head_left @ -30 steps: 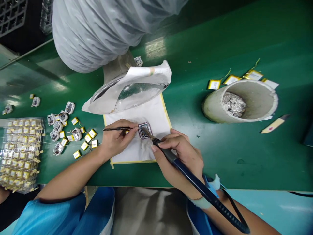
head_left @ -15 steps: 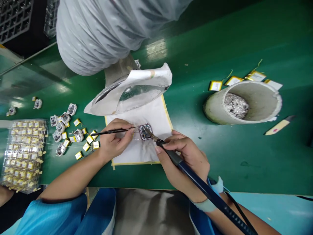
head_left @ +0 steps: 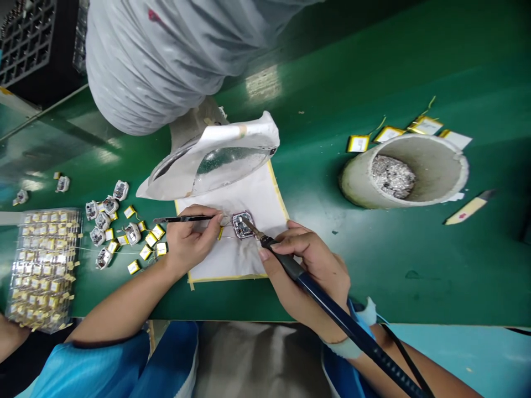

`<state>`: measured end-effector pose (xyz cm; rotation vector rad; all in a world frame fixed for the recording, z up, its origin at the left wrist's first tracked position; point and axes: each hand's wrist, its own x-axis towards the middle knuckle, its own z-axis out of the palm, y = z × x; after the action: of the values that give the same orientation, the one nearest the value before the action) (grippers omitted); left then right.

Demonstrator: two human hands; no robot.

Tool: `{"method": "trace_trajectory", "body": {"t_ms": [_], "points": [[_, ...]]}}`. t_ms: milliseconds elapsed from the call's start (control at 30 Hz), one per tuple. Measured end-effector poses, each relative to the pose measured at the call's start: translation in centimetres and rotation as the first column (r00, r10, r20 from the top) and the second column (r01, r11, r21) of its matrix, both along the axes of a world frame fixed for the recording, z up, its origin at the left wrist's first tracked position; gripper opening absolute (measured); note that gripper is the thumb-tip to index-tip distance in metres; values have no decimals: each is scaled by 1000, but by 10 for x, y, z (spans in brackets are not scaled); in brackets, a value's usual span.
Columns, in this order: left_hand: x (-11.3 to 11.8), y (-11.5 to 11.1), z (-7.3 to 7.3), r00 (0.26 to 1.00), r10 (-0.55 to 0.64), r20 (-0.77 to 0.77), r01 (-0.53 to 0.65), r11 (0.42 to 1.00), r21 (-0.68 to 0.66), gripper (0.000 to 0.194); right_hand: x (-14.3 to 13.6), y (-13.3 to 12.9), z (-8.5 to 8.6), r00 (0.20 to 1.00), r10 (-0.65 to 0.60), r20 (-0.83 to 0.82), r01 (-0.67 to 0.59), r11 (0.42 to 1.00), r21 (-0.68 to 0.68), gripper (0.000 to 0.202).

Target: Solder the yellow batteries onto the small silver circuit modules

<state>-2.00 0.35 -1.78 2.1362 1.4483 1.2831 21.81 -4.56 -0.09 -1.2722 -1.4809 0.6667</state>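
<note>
A small square circuit board (head_left: 243, 225) in a rounded casing lies on a white sheet (head_left: 224, 260) edged with yellow tape. From its left side thin wires run towards my left hand (head_left: 188, 237), which pinches dark tweezers (head_left: 182, 219) whose tips reach close to the board. Part of a yellow-edged battery (head_left: 220, 232) shows beside the left fingertips. My right hand (head_left: 311, 271) is closed around a soldering iron (head_left: 323, 298). The iron's tip meets the board or hovers just over it; I cannot tell which.
A fume duct (head_left: 178, 61) with a clear-windowed hood (head_left: 232, 160) hangs beyond the sheet. Rightward stand a pipe-like cup (head_left: 360, 182) with solder scraps, batteries (head_left: 388, 134) and a utility knife (head_left: 468, 209). Leftward lie loose casings (head_left: 110, 205) and a filled tray (head_left: 43, 265); another person's arm (head_left: 10, 337) shows.
The tweezers have levelled out slightly, and a battery edge now shows by my left fingertips. The iron's tip stays at the board. The whole view has shifted a little.
</note>
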Motion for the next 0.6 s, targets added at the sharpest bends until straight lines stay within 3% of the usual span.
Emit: {"method": "trace_trajectory", "body": {"t_ms": [267,600], "points": [[4,2,2,980,-194,48,196,980,-30,23,0,0,1,1000,-18,-15,18,1000,-20,22],[5,6,6,962,-271,20,271,961,-43,21,-2,1,1,999,-2,33,2,1000,0,21]]}}
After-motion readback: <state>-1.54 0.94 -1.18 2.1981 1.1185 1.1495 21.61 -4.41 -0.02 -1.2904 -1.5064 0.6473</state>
